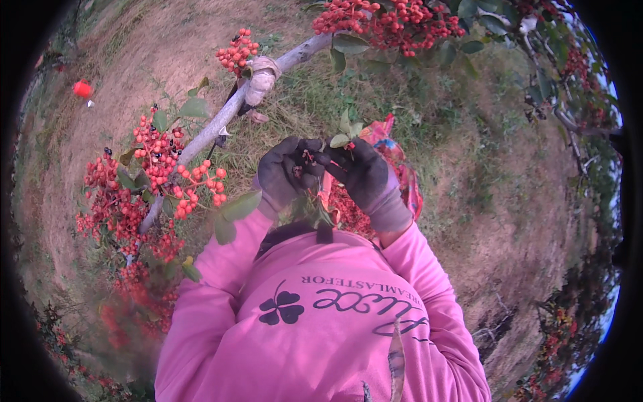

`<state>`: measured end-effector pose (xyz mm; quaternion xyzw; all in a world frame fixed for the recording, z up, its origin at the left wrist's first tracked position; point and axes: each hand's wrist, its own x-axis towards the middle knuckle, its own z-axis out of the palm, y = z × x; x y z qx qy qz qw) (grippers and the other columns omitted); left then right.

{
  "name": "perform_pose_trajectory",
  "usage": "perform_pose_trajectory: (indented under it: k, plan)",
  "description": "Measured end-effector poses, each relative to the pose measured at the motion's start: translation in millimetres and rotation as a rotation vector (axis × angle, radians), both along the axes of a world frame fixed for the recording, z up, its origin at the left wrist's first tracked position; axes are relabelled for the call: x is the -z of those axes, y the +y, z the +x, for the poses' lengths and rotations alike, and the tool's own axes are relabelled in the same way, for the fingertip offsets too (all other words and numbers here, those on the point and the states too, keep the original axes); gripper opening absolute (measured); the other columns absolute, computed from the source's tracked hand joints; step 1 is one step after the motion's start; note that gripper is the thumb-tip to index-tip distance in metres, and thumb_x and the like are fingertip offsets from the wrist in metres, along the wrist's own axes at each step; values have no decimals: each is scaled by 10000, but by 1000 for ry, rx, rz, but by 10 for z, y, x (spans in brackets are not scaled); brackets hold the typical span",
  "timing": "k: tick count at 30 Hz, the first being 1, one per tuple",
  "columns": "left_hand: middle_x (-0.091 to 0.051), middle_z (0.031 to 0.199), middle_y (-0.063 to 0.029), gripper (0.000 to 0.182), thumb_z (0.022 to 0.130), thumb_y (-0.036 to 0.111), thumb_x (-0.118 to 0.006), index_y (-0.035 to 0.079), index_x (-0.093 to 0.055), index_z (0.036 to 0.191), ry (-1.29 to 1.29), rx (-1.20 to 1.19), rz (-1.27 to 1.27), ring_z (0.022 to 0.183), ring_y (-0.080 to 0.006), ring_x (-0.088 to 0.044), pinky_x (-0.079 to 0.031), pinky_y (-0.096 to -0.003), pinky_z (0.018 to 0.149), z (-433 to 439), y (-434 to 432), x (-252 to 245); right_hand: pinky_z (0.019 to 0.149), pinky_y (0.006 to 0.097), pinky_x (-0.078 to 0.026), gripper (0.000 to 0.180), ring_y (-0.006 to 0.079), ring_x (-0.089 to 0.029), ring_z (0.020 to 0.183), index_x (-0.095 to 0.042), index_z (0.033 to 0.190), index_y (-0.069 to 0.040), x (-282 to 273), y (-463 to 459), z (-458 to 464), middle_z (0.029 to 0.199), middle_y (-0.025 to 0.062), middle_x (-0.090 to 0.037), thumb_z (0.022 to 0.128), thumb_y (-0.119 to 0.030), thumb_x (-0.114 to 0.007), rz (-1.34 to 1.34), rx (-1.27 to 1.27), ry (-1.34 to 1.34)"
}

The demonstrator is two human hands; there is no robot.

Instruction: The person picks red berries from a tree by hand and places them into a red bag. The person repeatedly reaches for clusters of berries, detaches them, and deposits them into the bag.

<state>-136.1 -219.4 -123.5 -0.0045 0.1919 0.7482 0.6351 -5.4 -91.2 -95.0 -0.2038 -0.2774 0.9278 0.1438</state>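
Both of my hands wear dark, stained gloves and meet close together before my chest. My left hand point(287, 170) curls around a small, mostly bare berry stem point(307, 159) with a few dark red bits on it. Fingers of my right hand point(369, 176) pinch a leafy sprig point(346, 134) with a red berry at its base. Just below and behind the hands hangs a red patterned cloth bag point(411, 183). Many small red berries point(349, 213), which look like Sichuan peppercorns, lie in it. Part of the bag is hidden by my right hand and wrist.
A thorny grey branch point(213, 128) slants past on the left, with a pale wrapping point(262, 80) around it. Red berry clusters point(158, 156) crowd its lower end; more clusters point(392, 22) hang at the top. A red object point(82, 89) lies on the grassy ground point(482, 166).
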Motion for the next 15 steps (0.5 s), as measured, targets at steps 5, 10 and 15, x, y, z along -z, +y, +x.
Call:
perform_pose_trajectory:
  k: [5, 10, 15]
  plan:
    - [-543, 1113, -160, 451, 912, 363, -441, 35, -456, 1222, 219, -41, -229, 879, -212, -591, -535, -309, 640, -133, 13, 159, 725, 305, -490, 216, 193, -604, 869, -531, 1007, -53, 21, 5, -9, 962, 86, -601, 907, -228, -456, 45, 66, -148]
    - [-427, 1273, -14, 609, 866, 417, -529, 145, -309, 1365, 841, -125, -505, 1117, -155, -438, -424, -376, 844, -183, 42, 163, 559, 231, -480, 197, 133, -618, 650, -575, 919, -42, -89, -34, -39, 772, 38, -630, 865, -229, -545, 313, 21, -403]
    - [-584, 1046, -17, 394, 865, 302, -573, 68, -529, 1179, 796, 84, -251, 927, -115, -552, -458, -267, 752, -71, 128, -160, 562, 208, -459, 235, 100, -592, 619, -578, 905, -31, -57, -29, -51, 763, 43, -620, 861, -261, -562, 429, -144, -456]
